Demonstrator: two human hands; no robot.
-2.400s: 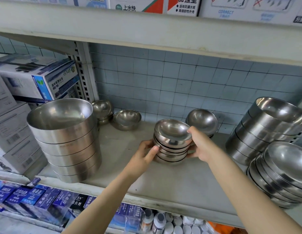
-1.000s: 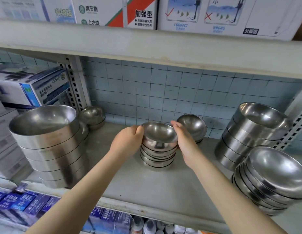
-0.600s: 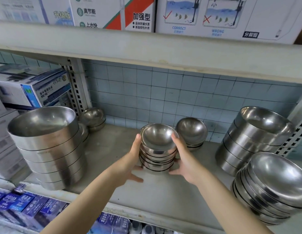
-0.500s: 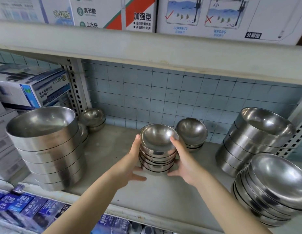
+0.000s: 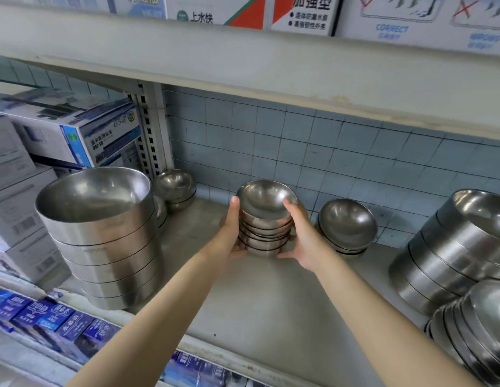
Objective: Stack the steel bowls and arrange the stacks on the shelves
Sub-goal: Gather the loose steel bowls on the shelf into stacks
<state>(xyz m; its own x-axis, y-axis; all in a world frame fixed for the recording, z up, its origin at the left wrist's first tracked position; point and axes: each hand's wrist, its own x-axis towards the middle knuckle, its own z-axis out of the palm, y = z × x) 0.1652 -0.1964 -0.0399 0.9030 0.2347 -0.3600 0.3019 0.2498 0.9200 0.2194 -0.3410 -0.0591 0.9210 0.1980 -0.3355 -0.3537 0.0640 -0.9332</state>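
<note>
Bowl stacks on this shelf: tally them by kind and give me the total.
Large deep-bowl stacks: 2, left large stack, right large stack.
Wide shallow-bowl stacks: 1, front-right stack.
Small-bowl stacks: 3, held stack, middle stack, back-left stack.
Half-hidden small bowls: 1, hidden bowl behind the left large stack.
Total: 7.

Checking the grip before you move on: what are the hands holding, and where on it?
The small stack of steel bowls, gripped by its sides: left hand on the left flank, right hand on the right.

Both arms extended; left hand (image 5: 231,236) and right hand (image 5: 303,237) clasp the bowl stack (image 5: 265,233), fingers seemingly curled.
</note>
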